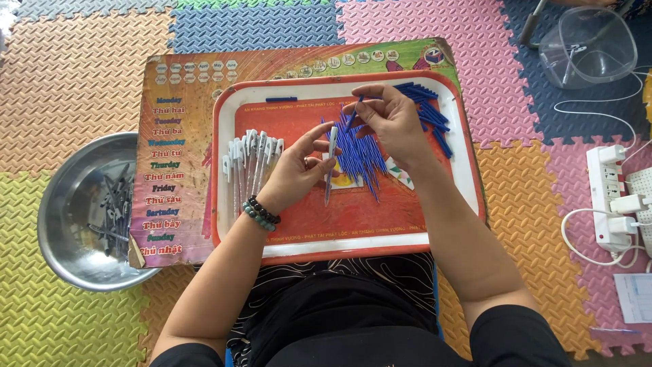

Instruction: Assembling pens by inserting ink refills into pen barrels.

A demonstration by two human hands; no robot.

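My left hand (pixel 299 166) holds a clear white pen barrel (pixel 331 151) upright over the red tray (pixel 448 204); a bead bracelet circles that wrist. My right hand (pixel 390 119) pinches a thin blue refill (pixel 355 112) just above the barrel's top end. Beneath both hands lies a heap of blue refills (pixel 363 160). A row of white pens with clips (pixel 248 163) lies on the tray's left side. Blue caps (pixel 431 112) are piled at the tray's far right, partly behind my right hand.
The tray rests on a colourful printed board (pixel 173 136) over foam floor mats. A metal bowl (pixel 64 204) with several dark clips sits at the left. A clear plastic container (pixel 587 47) stands far right, a white power strip (pixel 611 194) with cables at the right.
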